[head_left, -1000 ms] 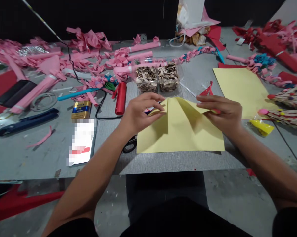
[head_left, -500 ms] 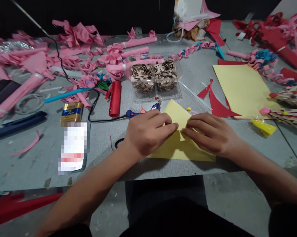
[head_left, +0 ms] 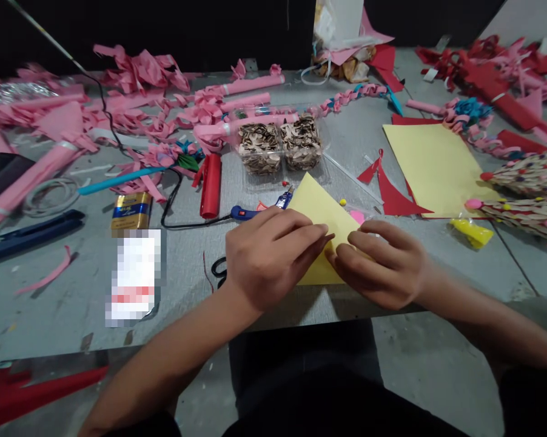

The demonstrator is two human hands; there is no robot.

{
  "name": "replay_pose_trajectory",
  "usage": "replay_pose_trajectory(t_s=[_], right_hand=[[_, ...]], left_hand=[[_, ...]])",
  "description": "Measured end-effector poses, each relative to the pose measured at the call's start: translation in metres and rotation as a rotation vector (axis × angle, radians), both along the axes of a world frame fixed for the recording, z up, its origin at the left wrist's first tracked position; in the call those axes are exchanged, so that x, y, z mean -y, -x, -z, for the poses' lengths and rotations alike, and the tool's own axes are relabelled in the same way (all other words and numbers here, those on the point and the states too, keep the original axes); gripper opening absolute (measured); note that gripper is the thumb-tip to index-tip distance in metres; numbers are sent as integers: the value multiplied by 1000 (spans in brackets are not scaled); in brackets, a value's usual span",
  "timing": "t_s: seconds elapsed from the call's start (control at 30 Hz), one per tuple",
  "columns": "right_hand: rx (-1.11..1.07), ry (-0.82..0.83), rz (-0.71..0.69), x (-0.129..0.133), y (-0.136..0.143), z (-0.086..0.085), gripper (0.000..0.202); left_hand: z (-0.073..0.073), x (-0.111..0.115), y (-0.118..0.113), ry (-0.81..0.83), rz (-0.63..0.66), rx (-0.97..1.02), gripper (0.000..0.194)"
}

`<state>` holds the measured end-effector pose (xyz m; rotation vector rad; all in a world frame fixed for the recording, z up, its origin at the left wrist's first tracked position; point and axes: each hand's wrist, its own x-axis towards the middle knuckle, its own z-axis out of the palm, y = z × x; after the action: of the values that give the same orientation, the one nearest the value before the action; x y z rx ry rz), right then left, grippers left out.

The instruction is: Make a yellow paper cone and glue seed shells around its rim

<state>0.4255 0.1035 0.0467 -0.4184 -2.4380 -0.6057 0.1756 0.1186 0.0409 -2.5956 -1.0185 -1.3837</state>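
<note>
A sheet of yellow paper [head_left: 314, 200] stands between my hands near the table's front edge, one corner pointing away from me. My left hand [head_left: 273, 255] is closed on it from the left, fingers bent and fingertips near the sheet's middle. From the right, my right hand [head_left: 382, 264] pinches the paper, its fingers curled. The fingertips of both hands almost meet, and they hide how the paper is bent there. Just beyond my left hand lies a blue glue gun [head_left: 246, 212] with a black cord. Black scissors [head_left: 219, 267] show partly beside my left wrist.
A clear plastic box [head_left: 280, 145] of pale shells or chips stands beyond the hands. Yellow sheets [head_left: 441, 167] lie over red ones at right, near two cones [head_left: 528, 212]. Pink paper scraps [head_left: 141, 67] line the back. A phone [head_left: 134, 276] and stapler [head_left: 32, 233] lie left.
The yellow paper has been drawn up between my hands, with less of it lying flat towards me. My right hand has curled more and sunk slightly. The view has shifted a little.
</note>
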Motion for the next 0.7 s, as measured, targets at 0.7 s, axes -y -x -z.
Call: replay_pose_trajectory(t_s=[0.7], right_hand=[[157, -191, -50, -24, 27, -12, 15]], left_hand=[[-4, -29, 22, 402, 297, -151, 19]])
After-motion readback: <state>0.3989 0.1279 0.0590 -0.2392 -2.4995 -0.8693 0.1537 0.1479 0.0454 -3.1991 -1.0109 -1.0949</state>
